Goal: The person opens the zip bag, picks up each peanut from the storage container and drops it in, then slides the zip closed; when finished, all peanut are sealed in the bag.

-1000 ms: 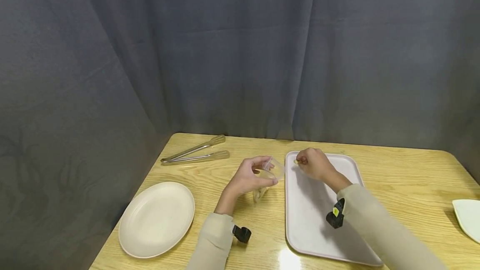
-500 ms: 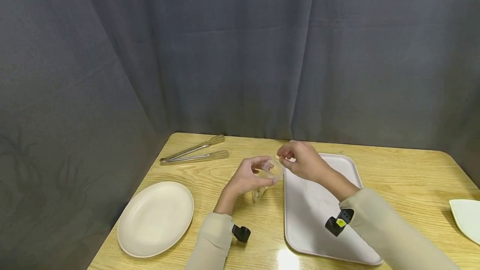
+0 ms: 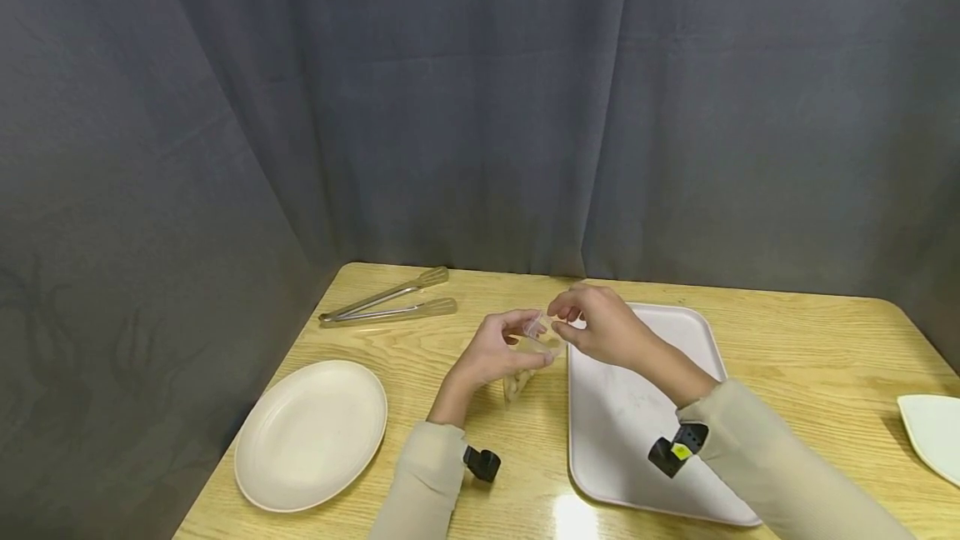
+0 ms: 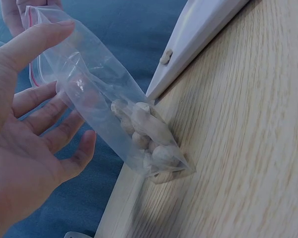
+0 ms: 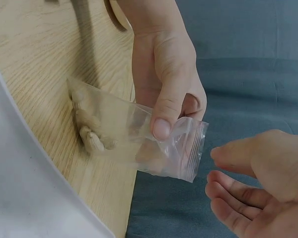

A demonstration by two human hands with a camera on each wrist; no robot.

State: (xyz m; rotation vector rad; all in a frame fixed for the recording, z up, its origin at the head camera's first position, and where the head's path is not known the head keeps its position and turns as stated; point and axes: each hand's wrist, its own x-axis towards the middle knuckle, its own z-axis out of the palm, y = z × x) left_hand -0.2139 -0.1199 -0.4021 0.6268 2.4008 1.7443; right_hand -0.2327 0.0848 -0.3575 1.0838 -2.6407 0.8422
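My left hand (image 3: pixel 491 354) holds a clear zip-lock bag (image 4: pixel 97 74) near its mouth, thumb on one side and fingers on the other. Several peanuts (image 4: pixel 151 131) lie in the bag's bottom corner, low over the wooden table. Close by the bag's mouth is my right hand (image 3: pixel 600 325). In the right wrist view, its thumb and fingers are parted, with nothing between them, just off the zip edge. The left wrist view shows one small peanut-like piece (image 4: pixel 166 56) at the rim of the white tray (image 3: pixel 607 448).
Metal tongs (image 3: pixel 390 298) lie spread at the table's back left. A round cream plate (image 3: pixel 311 436) stands at the left front. Part of a white dish (image 3: pixel 933 432) shows at the right edge. Behind the table (image 3: pixel 810 340) hangs a dark curtain (image 3: pixel 465 107).
My right hand has moved left from over the tray's far corner to the bag's mouth, carrying a peanut that no longer shows in its fingers. My left hand has kept the bag nearly still.
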